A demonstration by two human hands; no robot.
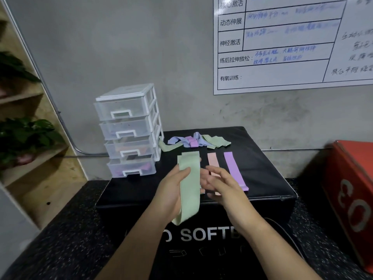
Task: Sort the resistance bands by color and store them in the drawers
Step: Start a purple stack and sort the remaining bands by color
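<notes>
A person's left hand (171, 190) grips a pale green resistance band (190, 184) above a black padded box (272, 178), thumb curled across it. The right hand (220, 184) hovers just beside it, fingers loosely spread, holding nothing. A pink band (213, 161) and a purple band (234, 170) lie flat on the box. Behind them lies a tangled pile of bands (195, 141), with a clear four-drawer unit (129, 130) at the box's left rear corner.

We find the drawer unit (129, 132) at the soft box's (268, 178) left rear, the band pile (193, 141) beside it, two flat bands (235, 170) nearer.
</notes>
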